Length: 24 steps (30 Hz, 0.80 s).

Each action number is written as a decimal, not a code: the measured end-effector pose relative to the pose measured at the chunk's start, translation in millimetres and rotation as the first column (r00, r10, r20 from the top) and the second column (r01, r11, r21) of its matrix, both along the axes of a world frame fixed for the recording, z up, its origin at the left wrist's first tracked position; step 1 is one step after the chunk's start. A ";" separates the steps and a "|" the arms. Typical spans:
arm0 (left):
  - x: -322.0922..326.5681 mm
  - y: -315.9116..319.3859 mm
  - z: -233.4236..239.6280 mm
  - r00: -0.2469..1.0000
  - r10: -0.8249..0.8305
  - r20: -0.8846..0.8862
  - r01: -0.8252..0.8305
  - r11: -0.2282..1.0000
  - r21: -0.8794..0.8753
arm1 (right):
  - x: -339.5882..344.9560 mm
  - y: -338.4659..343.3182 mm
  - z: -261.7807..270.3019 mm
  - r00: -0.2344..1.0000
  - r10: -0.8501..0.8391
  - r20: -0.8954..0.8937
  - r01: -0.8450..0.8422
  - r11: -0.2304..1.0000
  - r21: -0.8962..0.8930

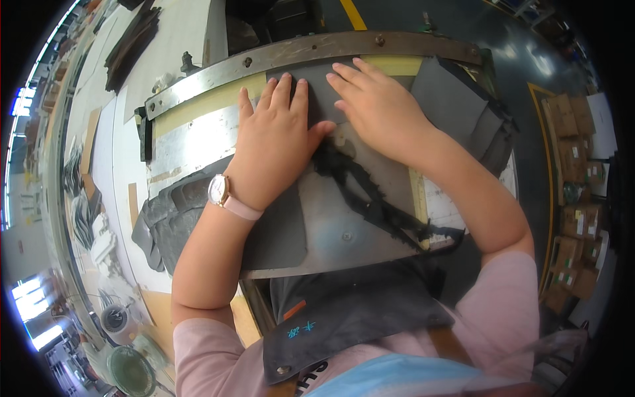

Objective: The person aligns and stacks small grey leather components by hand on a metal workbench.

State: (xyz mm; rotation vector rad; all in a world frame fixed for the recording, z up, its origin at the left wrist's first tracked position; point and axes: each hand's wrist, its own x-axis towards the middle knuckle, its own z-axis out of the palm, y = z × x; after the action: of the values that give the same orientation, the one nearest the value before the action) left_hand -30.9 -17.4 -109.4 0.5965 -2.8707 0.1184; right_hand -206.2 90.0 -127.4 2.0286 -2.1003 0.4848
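Note:
My left hand (pixel 278 136), with a pink-strapped watch (pixel 219 190) at the wrist, lies palm down with its fingers spread. Its fingertips press on a dark grey sheet (pixel 317 82), leather or a similar material. Across the same sheet, near its right side, rests my right hand (pixel 384 111), flat and holding nothing. The sheet's far edge meets a long bolted metal bar (pixel 312 48); whether it passes under the bar is hard to tell. Between my forearms, ragged black offcut strips (pixel 369 203) lie on the metal plate (pixel 337 253) of the machine.
Stacked dark grey pieces stand at left (pixel 168 226) and right (pixel 446 106). Another grey sheet (pixel 280 233) lies beside my left forearm. A white worktable (pixel 121 164) holds dark strips and a green basket (pixel 130 371). Cardboard boxes (pixel 575 223) line the right side.

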 end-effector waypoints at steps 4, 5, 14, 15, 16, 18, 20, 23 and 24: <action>0.8 0.2 0.3 1.000 0.006 0.003 -0.006 1.000 0.003 | 1.5 1.0 1.4 1.000 -0.006 0.020 0.006 1.000 -0.001; 0.8 0.1 0.2 1.000 0.005 0.001 -0.005 1.000 0.002 | 1.7 1.0 1.6 1.000 -0.009 0.025 0.009 1.000 0.001; 0.8 -1.4 -1.8 0.999 -0.014 -0.044 0.014 1.000 -0.006 | -1.7 -3.1 -0.2 0.999 0.048 -0.011 -0.049 0.990 -0.135; 0.5 -1.5 -2.2 0.999 -0.014 -0.043 0.014 1.000 -0.004 | -1.9 -3.0 -0.2 0.999 0.048 -0.011 -0.049 0.990 -0.133; 0.2 -1.6 -2.3 0.999 -0.015 -0.042 0.014 1.000 -0.010 | -2.0 -3.0 0.4 0.999 0.050 -0.007 -0.050 0.989 -0.137; 0.1 -1.8 -1.4 0.999 -0.014 -0.042 0.014 1.000 -0.014 | -1.6 -3.0 0.8 0.999 0.053 -0.003 -0.053 0.989 -0.140; 0.1 -1.6 0.3 1.000 -0.017 -0.025 0.016 1.000 -0.011 | -0.7 -2.4 1.0 0.999 0.046 0.000 -0.046 0.986 -0.158; 1.3 -2.8 -3.7 0.998 -0.037 -0.056 0.035 0.999 -0.032 | -2.4 -2.6 2.7 0.997 0.071 -0.004 -0.071 0.987 -0.147; 1.4 -2.2 -2.9 0.998 -0.035 -0.057 0.033 0.999 -0.034 | -2.4 -2.6 3.2 0.997 0.072 -0.005 -0.072 0.986 -0.148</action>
State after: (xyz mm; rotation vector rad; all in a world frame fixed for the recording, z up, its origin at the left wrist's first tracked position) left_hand -29.5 -19.6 -112.3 0.5352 -2.8164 0.1413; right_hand -208.6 87.4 -124.2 2.0253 -1.9330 0.6327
